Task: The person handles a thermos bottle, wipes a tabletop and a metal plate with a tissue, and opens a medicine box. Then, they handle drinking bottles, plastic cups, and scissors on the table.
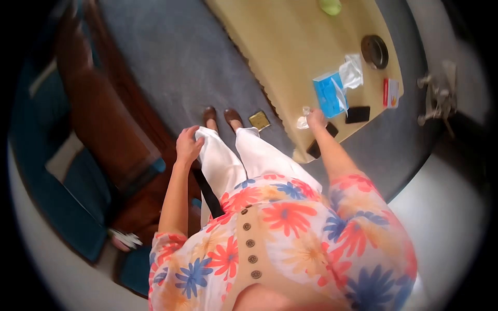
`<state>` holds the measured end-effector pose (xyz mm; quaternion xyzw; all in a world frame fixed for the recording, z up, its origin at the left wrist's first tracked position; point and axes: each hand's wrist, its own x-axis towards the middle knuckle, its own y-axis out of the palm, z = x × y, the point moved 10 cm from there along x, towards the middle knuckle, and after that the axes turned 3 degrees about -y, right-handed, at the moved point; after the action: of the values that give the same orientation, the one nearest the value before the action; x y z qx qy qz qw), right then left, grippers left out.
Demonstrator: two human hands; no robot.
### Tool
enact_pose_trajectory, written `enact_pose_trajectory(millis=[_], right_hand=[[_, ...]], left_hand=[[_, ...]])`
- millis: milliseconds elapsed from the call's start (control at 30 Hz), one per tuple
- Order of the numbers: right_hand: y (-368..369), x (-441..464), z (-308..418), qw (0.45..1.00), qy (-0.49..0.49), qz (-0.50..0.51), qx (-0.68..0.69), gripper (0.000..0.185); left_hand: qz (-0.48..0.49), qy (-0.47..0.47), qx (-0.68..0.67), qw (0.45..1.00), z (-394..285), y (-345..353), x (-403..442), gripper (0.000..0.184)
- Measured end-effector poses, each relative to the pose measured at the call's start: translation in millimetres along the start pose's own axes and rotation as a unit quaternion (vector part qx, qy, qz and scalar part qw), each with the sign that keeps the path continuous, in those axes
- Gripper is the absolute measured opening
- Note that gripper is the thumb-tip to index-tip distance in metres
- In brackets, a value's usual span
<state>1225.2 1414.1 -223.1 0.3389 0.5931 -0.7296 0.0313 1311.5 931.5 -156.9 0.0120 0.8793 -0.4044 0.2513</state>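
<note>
My right hand [316, 119] is over the near edge of the cloth-covered table [280, 57], its fingers closed on a small crumpled white tissue [303, 123]. A dark, flat oblong thing [322, 140] lies partly hidden beneath my right wrist. Just beyond that hand is a blue tissue box [328, 93] with a tissue sticking out. My left hand [190, 144] rests by the knee of my white trousers [220, 155], fingers loosely apart and holding nothing.
On the table are a loose white tissue or wrapper [351, 71], a dark round dish [374, 52], a red and white box [390, 93], a black phone-like slab [358, 114] and a green thing [330, 6]. A gold square [259, 120] lies on the floor. Left stands a brown and teal sofa [98, 103].
</note>
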Motion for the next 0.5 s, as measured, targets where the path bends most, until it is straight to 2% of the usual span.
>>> enact_pose_trajectory(millis=[133,200,267,300,333,400,467,500], right_hand=[[2.1,-6.8,-2.2,0.999,-0.008,-0.030,0.044,0.021],[11.5,-0.7,-14.2,0.995,-0.019,-0.059,0.079,0.020],[11.2,-7.6,-11.5,0.993,-0.019,-0.065,0.097,0.018],[0.1,-14.8,-7.7,0.993,0.019,-0.056,0.099,0.016],[-3.3,-18.5,-6.5,0.991,0.027,-0.070,0.110,0.015],[-8.4,-21.0,-10.7,0.987,0.037,-0.097,0.127,0.013],[-3.1,-23.8,-12.3,0.983,0.016,-0.108,0.150,0.011],[-2.3,-22.8,-12.2,0.980,0.004,-0.114,0.160,0.010]], left_hand=[[0.077,0.132,0.112,0.982,-97.0,4.7,111.4,0.040],[0.127,0.191,0.110,0.967,-176.5,17.1,151.9,0.037],[0.129,0.276,0.043,0.952,-261.7,41.3,181.3,0.035],[0.170,0.293,0.055,0.939,-299.6,67.9,200.6,0.035],[0.211,0.304,0.065,0.927,-334.8,97.5,214.4,0.035],[0.270,0.234,-0.025,0.934,-408.8,137.0,223.4,0.040],[0.268,0.265,-0.033,0.926,-470.5,192.8,245.4,0.050],[0.290,0.250,-0.073,0.921,-493.0,225.0,257.4,0.055]])
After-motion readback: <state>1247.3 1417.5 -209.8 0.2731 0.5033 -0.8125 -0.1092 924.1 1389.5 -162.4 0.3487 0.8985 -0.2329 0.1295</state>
